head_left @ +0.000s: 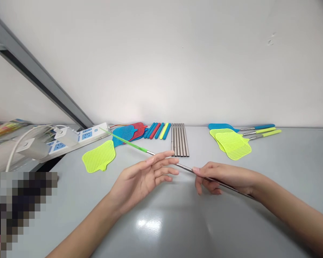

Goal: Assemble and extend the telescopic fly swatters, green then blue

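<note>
Partly hid: rod bhd L fingers (spread), R wrist | R fingers grip rod

The bench is plain grey. Above its middle, a fly swatter has a bright green head and a silver rod. Toward the back-left corner lie a yellow-green perforated swatter head, blue mesh and red mesh. Along the back edge: grips in blue, red and yellow-green, then silver tubes. Toward the back-right corner, a blue swatter and yellow-green, dot-holed swatters show silver shafts.
</note>
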